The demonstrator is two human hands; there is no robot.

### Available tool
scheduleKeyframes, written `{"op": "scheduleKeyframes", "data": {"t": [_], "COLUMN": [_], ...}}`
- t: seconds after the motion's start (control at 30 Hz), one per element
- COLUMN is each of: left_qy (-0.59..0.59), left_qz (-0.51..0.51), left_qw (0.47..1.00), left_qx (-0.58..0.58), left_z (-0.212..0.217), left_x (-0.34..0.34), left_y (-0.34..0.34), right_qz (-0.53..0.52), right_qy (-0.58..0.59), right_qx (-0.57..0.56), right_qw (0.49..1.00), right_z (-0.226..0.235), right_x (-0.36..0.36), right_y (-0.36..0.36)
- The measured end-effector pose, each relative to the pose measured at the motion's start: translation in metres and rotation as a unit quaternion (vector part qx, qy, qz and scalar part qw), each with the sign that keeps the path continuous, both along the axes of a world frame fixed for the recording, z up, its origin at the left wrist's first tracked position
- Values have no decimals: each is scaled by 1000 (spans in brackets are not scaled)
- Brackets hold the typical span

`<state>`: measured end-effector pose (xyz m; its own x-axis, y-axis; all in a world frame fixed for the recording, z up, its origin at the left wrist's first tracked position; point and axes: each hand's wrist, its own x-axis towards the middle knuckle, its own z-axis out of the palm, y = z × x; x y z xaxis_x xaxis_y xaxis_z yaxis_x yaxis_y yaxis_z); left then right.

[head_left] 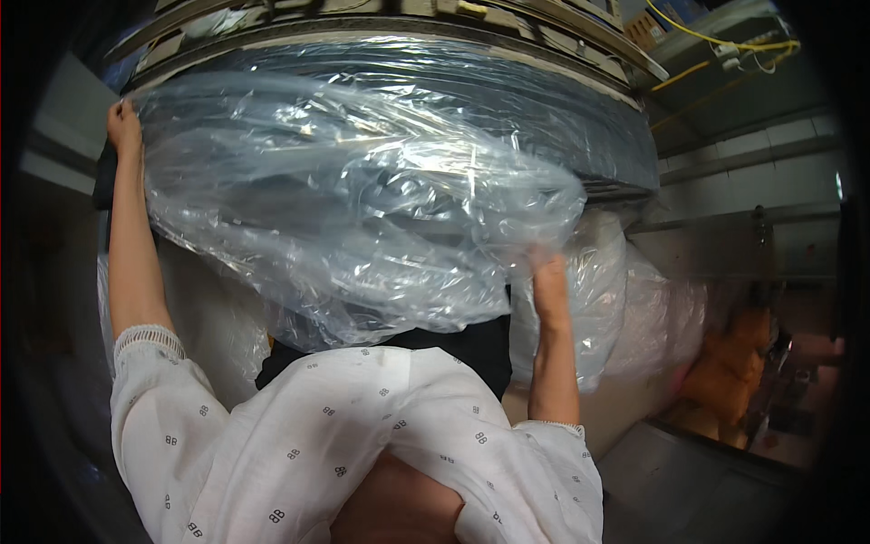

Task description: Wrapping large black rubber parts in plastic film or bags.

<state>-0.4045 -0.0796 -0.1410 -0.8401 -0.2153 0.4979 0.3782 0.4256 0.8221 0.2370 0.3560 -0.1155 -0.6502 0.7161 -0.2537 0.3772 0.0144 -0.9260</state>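
A large clear plastic sheet (362, 199) spreads in loose, shiny folds between my two arms. At its far left corner my left hand (122, 118) is closed, with the sheet's edge pinched in the fingers. My right hand (546, 265) is at the sheet's near right part, closed on the film; it is somewhat blurred, and the plastic partly covers its fingers. Beyond and beneath the sheet lies a long, dark grey-blue slab wrapped in plastic (598, 136). What that slab is cannot be made out through the film.
Long wooden slats (580, 36) run along the far side. More crumpled clear plastic (589, 308) hangs or lies to the right. A yellow cable (725, 43) is at the upper right. Something orange (729, 376) stands at the lower right, near a grey surface (689, 480).
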Motion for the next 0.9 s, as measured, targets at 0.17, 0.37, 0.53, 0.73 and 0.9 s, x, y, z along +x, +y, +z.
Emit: {"op": "scheduleKeyframes", "data": {"t": [0.17,0.37,0.53,0.73,0.9], "left_qy": [35,47,95,83,57], "left_qz": [-19,-52,-54,-69,-89], "left_qw": [999,996,981,985,992], "left_qx": [-23,-50,-158,-136,-68], "left_z": [1,-5,-13,-24,-10], "left_x": [15,7,-4,-19,0], "left_y": [11,9,2,-3,19], "right_qz": [-260,-211,-82,-110,110], "right_qy": [491,419,273,8,-289], "right_qx": [-5,281,505,803,671], "right_qw": [831,837,815,585,674], "right_z": [71,148,203,220,107], "right_x": [96,122,132,111,99], "right_y": [70,67,93,41,95]}}
